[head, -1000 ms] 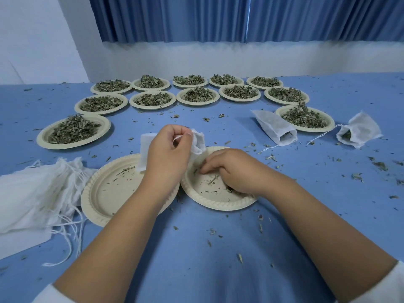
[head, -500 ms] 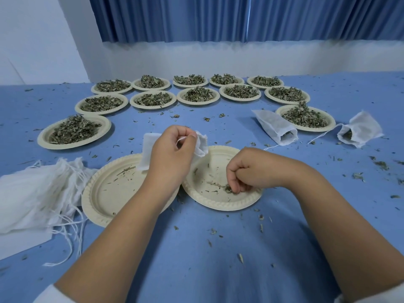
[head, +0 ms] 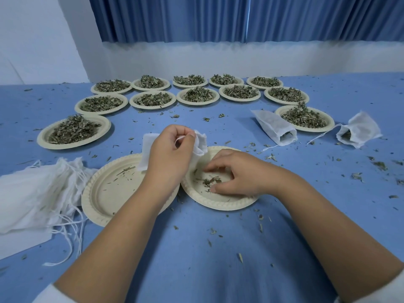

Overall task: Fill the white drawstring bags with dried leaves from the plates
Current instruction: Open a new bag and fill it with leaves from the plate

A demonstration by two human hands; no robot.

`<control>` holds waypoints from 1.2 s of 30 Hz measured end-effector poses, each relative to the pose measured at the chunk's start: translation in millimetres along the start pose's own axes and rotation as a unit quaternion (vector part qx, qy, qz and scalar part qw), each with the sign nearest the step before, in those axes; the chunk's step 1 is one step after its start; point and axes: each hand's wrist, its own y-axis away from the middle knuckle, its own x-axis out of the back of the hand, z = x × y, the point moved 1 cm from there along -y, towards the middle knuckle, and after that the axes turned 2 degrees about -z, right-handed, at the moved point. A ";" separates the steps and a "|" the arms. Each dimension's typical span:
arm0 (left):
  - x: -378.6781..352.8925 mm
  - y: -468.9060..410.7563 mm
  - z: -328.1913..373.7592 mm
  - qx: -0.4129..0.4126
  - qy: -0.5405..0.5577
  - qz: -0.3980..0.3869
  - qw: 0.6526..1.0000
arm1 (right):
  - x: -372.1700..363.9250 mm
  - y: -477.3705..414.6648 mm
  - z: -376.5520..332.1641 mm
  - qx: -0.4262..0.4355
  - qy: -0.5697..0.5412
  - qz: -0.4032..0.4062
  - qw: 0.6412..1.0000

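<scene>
1. The left hand (head: 168, 154) curls its fingers round the mouth of a white drawstring bag (head: 149, 147), pinching the cord.
2. At 3 o'clock from it, the right hand (head: 238, 178) has its fingers loosely bent and spread, gripping nothing. Its fingertips (head: 206, 169) rest beside leaf scraps (head: 211, 182) on a near-bare plate (head: 218, 205).
3. A second scraped plate (head: 105, 193) touches it at 9 o'clock.
4. Spare bags (head: 32, 193) lie further out at 9 o'clock.
5. Two bags with leaves (head: 273, 125) lie at 2 o'clock.
6. Heaped plates (head: 196, 94) arc from 10 to 2 o'clock.

left hand (head: 169, 155) pinching bag (head: 201, 143), plates (head: 42, 139) of leaves (head: 72, 129)
</scene>
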 end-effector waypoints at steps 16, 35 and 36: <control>-0.8 -1.3 -1.8 0.008 -0.005 0.002 1.000 | -15.4 -10.6 -14.9 0.055 0.022 0.062 0.996; -4.5 3.7 3.1 0.041 0.034 -0.032 0.998 | -7.0 -12.7 -6.9 0.002 -0.562 0.268 0.782; -5.1 3.8 3.0 0.045 0.042 -0.035 0.997 | -7.8 -13.1 -7.1 -0.002 -0.567 0.270 0.778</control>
